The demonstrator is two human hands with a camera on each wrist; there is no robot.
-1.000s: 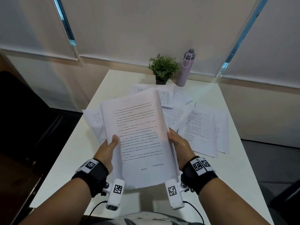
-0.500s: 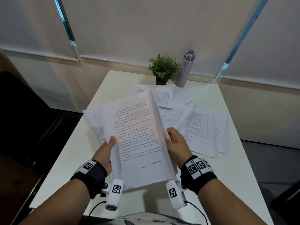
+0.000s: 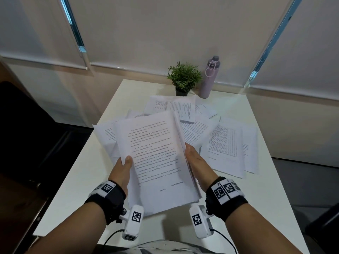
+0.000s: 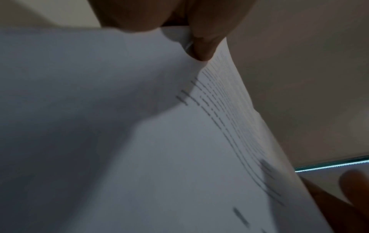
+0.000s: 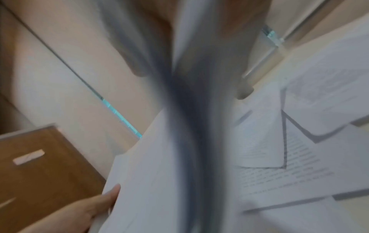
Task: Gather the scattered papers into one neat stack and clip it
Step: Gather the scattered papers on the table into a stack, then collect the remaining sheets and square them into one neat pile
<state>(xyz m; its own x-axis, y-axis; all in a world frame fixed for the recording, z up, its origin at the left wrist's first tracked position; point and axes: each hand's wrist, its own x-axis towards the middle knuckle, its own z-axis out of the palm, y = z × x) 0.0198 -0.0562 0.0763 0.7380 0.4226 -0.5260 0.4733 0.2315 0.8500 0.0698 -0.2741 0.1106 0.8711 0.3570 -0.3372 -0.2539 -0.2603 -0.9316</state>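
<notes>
I hold a thick stack of printed papers (image 3: 156, 158) tilted above the white table (image 3: 238, 208), one hand on each long edge. My left hand (image 3: 122, 169) grips the left edge, thumb on the top page. My right hand (image 3: 197, 162) grips the right edge, where the sheets fan apart. The left wrist view shows the stack (image 4: 159, 141) from below, pinched by the thumb and fingers. In the right wrist view the stack's edge (image 5: 179, 141) is blurred. Several loose sheets (image 3: 225, 143) lie scattered on the table beyond. No clip shows.
A small potted plant (image 3: 184, 77) and a lilac water bottle (image 3: 209, 77) stand at the table's far edge by the blinds. More sheets (image 3: 172, 105) lie in front of them. A dark chair (image 3: 27, 125) is on the left.
The stack has slid slightly away from me and lower between both hands. Its top edge now covers more of the sheets behind. Both hands keep their grip.
</notes>
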